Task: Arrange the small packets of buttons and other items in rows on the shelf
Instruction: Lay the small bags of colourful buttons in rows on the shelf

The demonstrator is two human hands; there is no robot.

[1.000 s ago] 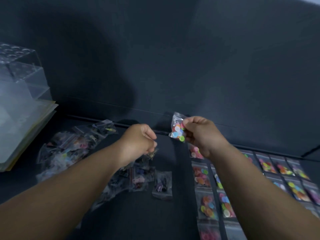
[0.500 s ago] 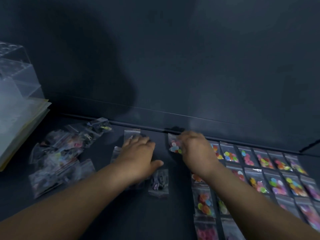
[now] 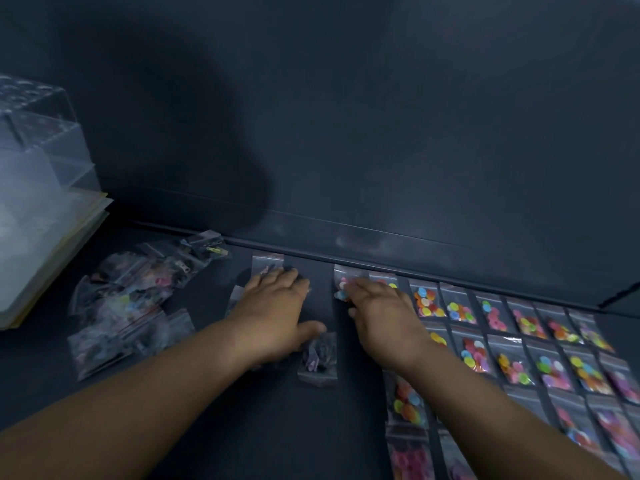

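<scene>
The shelf (image 3: 294,427) is a dark, matte, flat surface that ends at a raised lip (image 3: 415,252) along the far edge.

The right hand (image 3: 384,317) lies palm down, its grip open. Its fingertips press a small clear zip packet of round multicoloured buttons, the button packet (image 3: 343,285), flat against the shelf just short of the lip. That packet sits at the left end of the far row. The rows of button packets (image 3: 512,358), glossy and rectangular, run off to the right and toward the near edge.

The left hand (image 3: 277,317) also rests flat with fingers spread, grasping nothing. Its fingertips touch a clear packet (image 3: 267,263) that has a red seal strip. A dark packet (image 3: 318,358) lies just beside its thumb. Further left is a crumpled pile of loose packets (image 3: 131,306). Beyond that, a clear plastic box (image 3: 34,150) stands on a stack of sheets (image 3: 62,258).

A second ago both hands were raised and curled, and the right one pinched the button packet in the air. Now the packet is down and both hands are flat, much as half a second ago.

Bare shelf shows between the two hands and along the near side, in front of the pile.
</scene>
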